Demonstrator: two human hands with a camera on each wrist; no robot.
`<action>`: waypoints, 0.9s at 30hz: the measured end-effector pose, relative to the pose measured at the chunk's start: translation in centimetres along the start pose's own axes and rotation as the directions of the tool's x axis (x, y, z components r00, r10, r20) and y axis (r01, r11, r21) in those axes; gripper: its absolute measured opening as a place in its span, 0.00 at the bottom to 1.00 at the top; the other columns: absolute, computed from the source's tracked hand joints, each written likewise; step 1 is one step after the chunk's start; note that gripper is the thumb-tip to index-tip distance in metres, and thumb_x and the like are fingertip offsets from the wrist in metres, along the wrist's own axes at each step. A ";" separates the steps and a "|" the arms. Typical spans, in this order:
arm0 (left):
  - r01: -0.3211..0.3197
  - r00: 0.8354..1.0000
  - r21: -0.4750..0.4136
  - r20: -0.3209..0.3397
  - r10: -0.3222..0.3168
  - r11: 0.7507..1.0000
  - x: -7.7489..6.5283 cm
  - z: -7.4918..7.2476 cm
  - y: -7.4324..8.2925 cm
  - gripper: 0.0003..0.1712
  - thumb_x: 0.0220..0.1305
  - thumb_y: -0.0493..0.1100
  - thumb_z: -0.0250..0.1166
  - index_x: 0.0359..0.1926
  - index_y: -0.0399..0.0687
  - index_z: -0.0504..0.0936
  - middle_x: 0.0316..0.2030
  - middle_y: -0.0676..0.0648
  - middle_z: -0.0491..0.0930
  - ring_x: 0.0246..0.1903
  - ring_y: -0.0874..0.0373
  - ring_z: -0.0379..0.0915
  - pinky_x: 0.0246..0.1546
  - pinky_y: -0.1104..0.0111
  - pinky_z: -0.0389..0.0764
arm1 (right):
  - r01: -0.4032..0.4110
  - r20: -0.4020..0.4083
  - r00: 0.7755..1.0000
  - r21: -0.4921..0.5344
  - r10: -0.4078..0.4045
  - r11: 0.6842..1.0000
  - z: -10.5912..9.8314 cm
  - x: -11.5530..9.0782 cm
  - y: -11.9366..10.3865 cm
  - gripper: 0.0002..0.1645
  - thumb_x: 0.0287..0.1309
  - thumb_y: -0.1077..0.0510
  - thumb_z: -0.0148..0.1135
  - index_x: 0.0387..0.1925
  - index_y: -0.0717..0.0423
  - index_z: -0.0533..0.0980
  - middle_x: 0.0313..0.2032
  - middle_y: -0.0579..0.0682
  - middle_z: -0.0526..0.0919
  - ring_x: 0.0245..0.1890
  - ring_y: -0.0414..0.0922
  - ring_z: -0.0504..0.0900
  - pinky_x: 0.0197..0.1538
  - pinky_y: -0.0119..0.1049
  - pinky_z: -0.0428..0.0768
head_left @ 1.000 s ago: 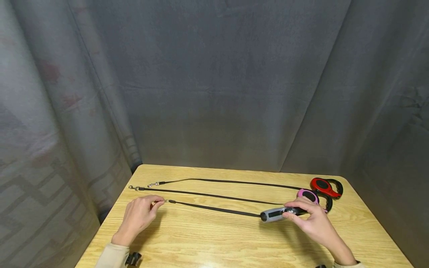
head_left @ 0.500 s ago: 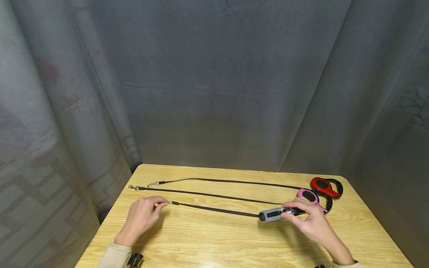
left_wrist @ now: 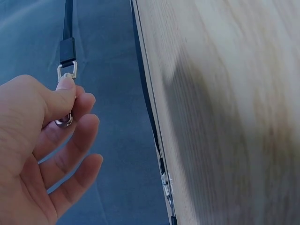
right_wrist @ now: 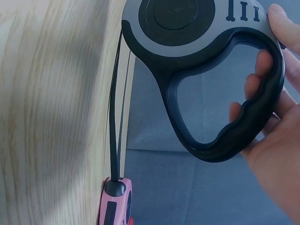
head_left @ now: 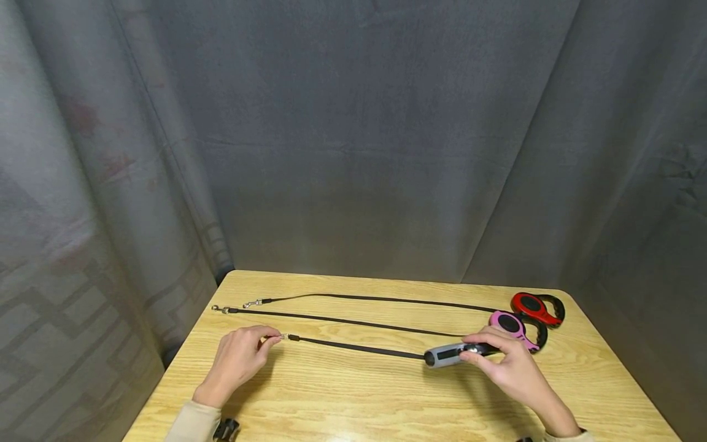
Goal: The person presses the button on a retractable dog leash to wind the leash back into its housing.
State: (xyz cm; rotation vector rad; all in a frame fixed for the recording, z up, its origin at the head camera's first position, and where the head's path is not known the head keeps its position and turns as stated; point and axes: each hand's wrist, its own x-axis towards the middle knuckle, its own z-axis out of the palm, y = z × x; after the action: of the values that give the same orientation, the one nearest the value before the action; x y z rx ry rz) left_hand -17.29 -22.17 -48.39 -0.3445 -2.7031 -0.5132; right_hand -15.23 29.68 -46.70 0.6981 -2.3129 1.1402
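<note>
My right hand [head_left: 508, 365] grips the black loop handle [right_wrist: 253, 126] of a grey retractable dog leash [head_left: 442, 355], its fingers wrapped through the loop. The leash stands on edge over the right half of the table, its round black centre [right_wrist: 176, 14] showing in the right wrist view. From it a black strap [head_left: 359, 348] runs leftward to a metal snap clip [left_wrist: 64, 121]. My left hand [head_left: 237, 359] pinches this clip between thumb and index finger, covering most of it, while the other fingers are loosely bent. The strap hangs nearly straight between both hands.
Behind the grey leash lie a pink retractable leash [head_left: 508, 323] and a red one [head_left: 533, 307], partly overlapping. Their black straps stretch left across the wooden table [head_left: 342, 399] to metal clips [head_left: 221, 309]. Grey curtains [head_left: 353, 153] enclose the table's back and sides.
My left hand has moved a little to the right with the clip. The grey leash in my right hand has shifted slightly left, and the visible strap is shorter. Pink and red leashes stay put.
</note>
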 end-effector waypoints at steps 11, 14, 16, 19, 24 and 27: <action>0.015 0.998 -0.004 0.064 -0.015 1.000 -0.2 0.2 0.6 0.04 0.68 0.51 0.75 0.39 0.61 0.93 0.33 0.60 0.89 0.20 0.74 0.63 0.22 0.72 0.66 | -0.001 0.007 1.000 0.001 0.001 1.000 0.3 0.0 -0.3 0.23 0.41 0.71 0.85 0.41 0.50 0.90 0.34 0.38 0.87 0.37 0.34 0.77 0.46 0.24 0.71; 0.017 0.998 -0.007 0.068 -0.016 1.000 -0.3 0.5 0.7 0.03 0.67 0.50 0.76 0.39 0.61 0.93 0.32 0.61 0.89 0.19 0.74 0.62 0.22 0.72 0.66 | -0.006 0.012 1.000 0.008 0.006 1.000 0.4 0.0 -0.4 0.23 0.41 0.71 0.85 0.41 0.50 0.90 0.34 0.39 0.87 0.37 0.34 0.77 0.45 0.24 0.71; 0.019 0.998 -0.007 0.068 -0.019 1.000 -0.4 0.6 0.6 0.02 0.66 0.50 0.76 0.39 0.62 0.93 0.32 0.61 0.89 0.19 0.74 0.61 0.22 0.72 0.65 | -0.010 0.016 1.000 0.011 0.009 1.000 0.4 0.0 -0.4 0.23 0.42 0.70 0.85 0.41 0.50 0.90 0.33 0.38 0.87 0.37 0.34 0.77 0.44 0.25 0.71; 0.024 0.997 -0.007 0.069 -0.023 1.000 -0.4 0.6 0.6 0.02 0.65 0.50 0.77 0.39 0.62 0.94 0.32 0.62 0.89 0.19 0.74 0.61 0.22 0.73 0.65 | -0.005 0.015 1.000 0.013 0.004 1.000 0.5 0.0 -0.4 0.23 0.42 0.70 0.85 0.42 0.50 0.90 0.33 0.38 0.86 0.36 0.34 0.77 0.44 0.25 0.71; 0.006 0.998 -0.012 0.065 -0.005 1.000 -0.3 0.6 0.8 0.03 0.67 0.51 0.76 0.39 0.62 0.94 0.32 0.62 0.89 0.19 0.74 0.61 0.23 0.73 0.66 | 0.009 0.012 1.000 0.006 -0.009 1.000 0.6 0.1 -0.3 0.24 0.41 0.70 0.85 0.42 0.50 0.90 0.34 0.38 0.87 0.36 0.34 0.78 0.45 0.24 0.71; -0.007 0.998 -0.021 0.055 0.008 1.000 -0.2 0.6 1.0 0.04 0.68 0.51 0.75 0.38 0.61 0.94 0.33 0.61 0.90 0.20 0.74 0.62 0.23 0.72 0.66 | 0.004 0.015 1.000 -0.005 -0.004 1.000 0.6 0.1 -0.4 0.23 0.41 0.70 0.85 0.41 0.50 0.90 0.34 0.38 0.87 0.36 0.34 0.77 0.45 0.24 0.71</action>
State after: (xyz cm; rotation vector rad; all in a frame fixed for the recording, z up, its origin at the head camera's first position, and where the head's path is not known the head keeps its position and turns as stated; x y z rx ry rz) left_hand -16.96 -21.12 -48.67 -0.3794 -2.7507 -0.5372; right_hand -15.19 28.95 -46.75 0.7113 -2.3244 1.1309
